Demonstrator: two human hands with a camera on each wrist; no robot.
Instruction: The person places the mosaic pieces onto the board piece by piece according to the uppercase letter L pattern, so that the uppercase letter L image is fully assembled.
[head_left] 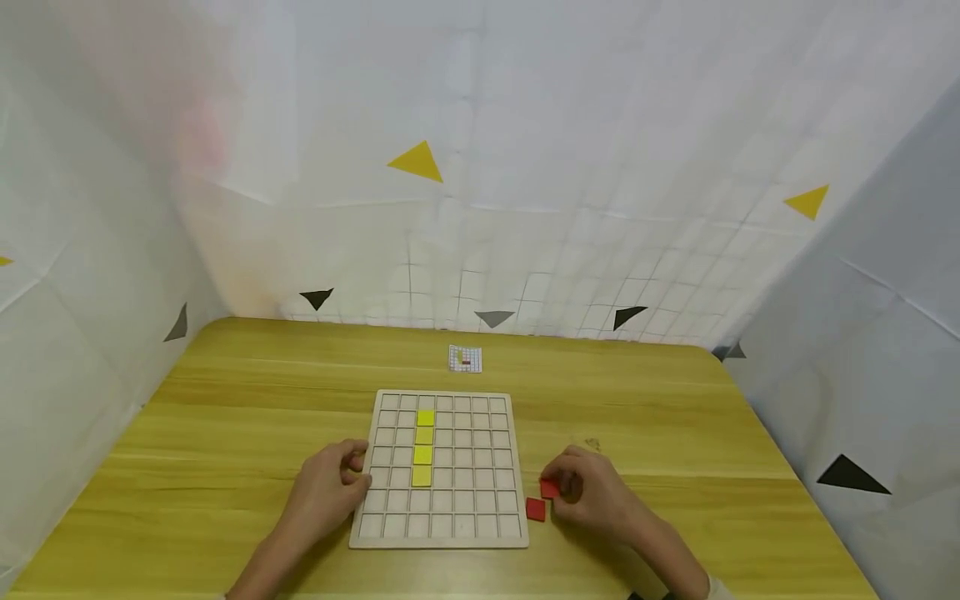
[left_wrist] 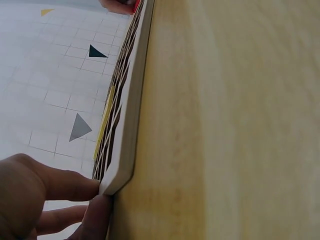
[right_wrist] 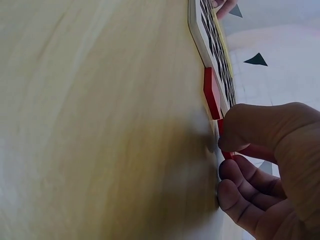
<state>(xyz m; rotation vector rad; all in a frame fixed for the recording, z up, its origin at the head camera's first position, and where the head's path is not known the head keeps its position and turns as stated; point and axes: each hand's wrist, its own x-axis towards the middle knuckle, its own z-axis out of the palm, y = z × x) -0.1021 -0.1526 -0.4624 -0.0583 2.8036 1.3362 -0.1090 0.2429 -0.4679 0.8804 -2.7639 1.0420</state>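
This looks like a screened-off booth, the kind set up in a lab or studio. Creased pale sheeting closes in the back and both sides of a wood-grain tabletop, and it is scattered with yellow triangles, black triangles and grey triangles. Thin grid lines cross the back panel; whether they are printed or show through from behind is hard to tell. A gridded board and a small printed card lie on the tabletop.
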